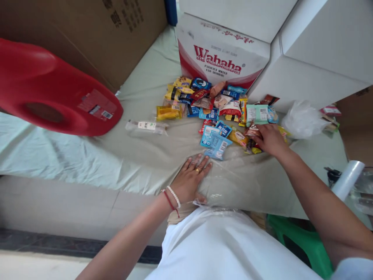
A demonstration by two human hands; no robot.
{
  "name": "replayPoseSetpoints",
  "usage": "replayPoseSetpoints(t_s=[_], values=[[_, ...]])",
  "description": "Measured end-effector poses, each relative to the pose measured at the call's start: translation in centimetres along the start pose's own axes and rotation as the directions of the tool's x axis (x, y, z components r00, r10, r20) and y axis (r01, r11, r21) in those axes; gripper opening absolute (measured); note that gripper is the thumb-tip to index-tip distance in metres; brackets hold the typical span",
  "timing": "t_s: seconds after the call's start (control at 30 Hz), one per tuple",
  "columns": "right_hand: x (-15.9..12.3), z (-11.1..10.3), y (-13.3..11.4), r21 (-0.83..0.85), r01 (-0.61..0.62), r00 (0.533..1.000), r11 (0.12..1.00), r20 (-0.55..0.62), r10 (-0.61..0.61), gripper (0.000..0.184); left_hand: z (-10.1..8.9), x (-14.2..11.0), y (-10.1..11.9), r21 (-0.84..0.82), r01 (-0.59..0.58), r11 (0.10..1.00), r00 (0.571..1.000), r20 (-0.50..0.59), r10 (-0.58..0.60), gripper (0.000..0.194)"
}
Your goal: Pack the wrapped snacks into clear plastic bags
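My left hand (190, 177) lies flat with fingers spread on a clear plastic bag (230, 177) at the near edge of the cloth-covered table. Just beyond its fingertips are light blue snack packets (217, 147). My right hand (271, 138) reaches into the right end of a heap of small wrapped snacks, its fingers closed on a brown snack packet (253, 130). Beside that hand are a pale green packet (257, 114) and a yellow packet (238, 137). To the left, a long clear-wrapped snack (148, 126) lies apart from the heap.
A red plastic jug (62, 91) stands at the left before a brown carton (84, 35). Behind the heap is a Wahaha water box (223, 54). A crumpled white plastic bag (303, 119) sits right of the snacks. Below the table's right side is a green stool (303, 241).
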State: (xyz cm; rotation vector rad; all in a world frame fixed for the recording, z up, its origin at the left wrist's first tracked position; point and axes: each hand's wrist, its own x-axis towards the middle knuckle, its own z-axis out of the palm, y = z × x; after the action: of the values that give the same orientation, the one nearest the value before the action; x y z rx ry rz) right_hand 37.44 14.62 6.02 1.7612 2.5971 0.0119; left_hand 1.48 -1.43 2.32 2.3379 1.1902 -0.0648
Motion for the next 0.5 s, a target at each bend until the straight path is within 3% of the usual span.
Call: replayPoseSetpoints(t_s=[0.1,0.23,0.37,0.43,0.5], values=[[2.2,-2.3,-1.2,0.052,0.026,1.000,0.998,0.000,-0.026,0.054,-0.5,0.6,-0.3,0.005,0.018,1.000,0.999,0.042,-0.019,0.130],[8.6,-4.3,-8.1,0.203,0.176,0.984,0.963,-0.017,-0.176,0.038,-0.9,1.1,-0.3,0.008,0.033,0.999,0.994,0.100,-0.034,0.134],[13.9,-2.2,-14.8,0.202,0.289,0.942,0.936,0.112,-0.315,0.038,-1.3,1.1,0.0,0.004,0.048,0.999,0.991,0.127,-0.048,0.132],[14.7,-0.7,-15.9,0.165,0.330,0.930,0.930,0.115,-0.350,0.040,-1.4,0.9,0.2,0.000,0.058,0.998,0.990,0.132,-0.058,0.134],[14.3,0.3,-15.3,0.150,0.332,0.931,0.931,0.108,-0.349,0.038,-1.3,0.7,0.4,-0.011,0.058,0.998,0.989,0.138,-0.056,0.136]])
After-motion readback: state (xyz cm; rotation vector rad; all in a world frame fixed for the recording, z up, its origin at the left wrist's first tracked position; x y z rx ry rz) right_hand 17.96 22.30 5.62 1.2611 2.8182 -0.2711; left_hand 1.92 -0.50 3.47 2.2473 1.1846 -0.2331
